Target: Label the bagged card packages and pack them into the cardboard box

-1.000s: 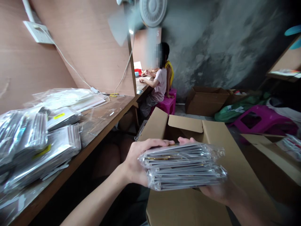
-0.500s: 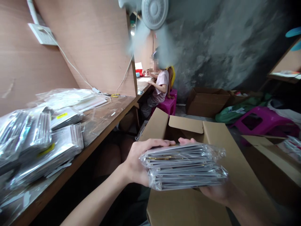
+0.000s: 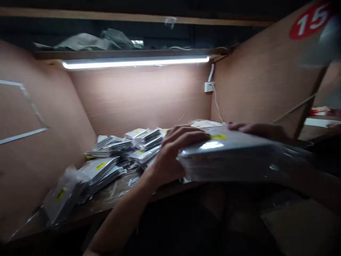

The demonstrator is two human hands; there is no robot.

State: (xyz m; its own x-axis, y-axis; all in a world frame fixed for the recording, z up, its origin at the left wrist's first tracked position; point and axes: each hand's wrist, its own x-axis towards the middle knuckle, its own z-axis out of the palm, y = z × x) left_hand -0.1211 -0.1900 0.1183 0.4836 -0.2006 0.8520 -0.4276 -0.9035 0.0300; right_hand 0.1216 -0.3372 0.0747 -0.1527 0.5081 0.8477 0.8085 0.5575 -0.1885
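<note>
A stack of flat packets in clear plastic (image 3: 234,160) with a yellow label on top is held between both my hands, just above the near edge of the wooden desk (image 3: 112,199). My left hand (image 3: 173,153) grips its left end, fingers curled over the top. Over the stack's far edge my right hand (image 3: 255,129) lays its fingers; the palm is hidden behind the stack. The picture is blurred by motion.
Several more plastic-wrapped packets (image 3: 112,156) with yellow labels lie heaped on the desk to the left. Wooden partition walls enclose the desk on three sides. A lit tube lamp (image 3: 135,63) runs under a shelf above. A wall socket with a white cable (image 3: 209,86) sits at the back right corner.
The view has swung left from the cardboard box to the desk booth. The stack has come with both hands, from over the box to the desk's edge.
</note>
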